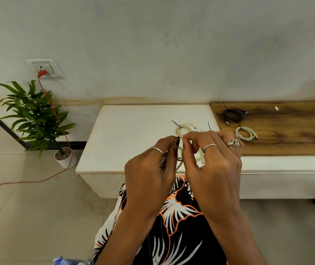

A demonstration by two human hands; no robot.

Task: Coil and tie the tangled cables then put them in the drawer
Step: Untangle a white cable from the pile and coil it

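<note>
Plainly, our biggest risk at frame centre is the black tie (179, 138) slipping, since our left hand (149, 169) and right hand (213, 161) only pinch it above the pale cable (179, 163), which could uncoil. We count three tied coils: one cream coil (186, 129) behind our hands, one dark coil (232, 114) and one white coil (246, 133) right of centre.

held cable (179, 163): pale, coiled, above my bench's front edge | cream coil (185, 129): black-tied, flat mid-bench | black coil (232, 114): tied, wooden top's back-left corner | white coil (246, 133): tied, left edge
</note>
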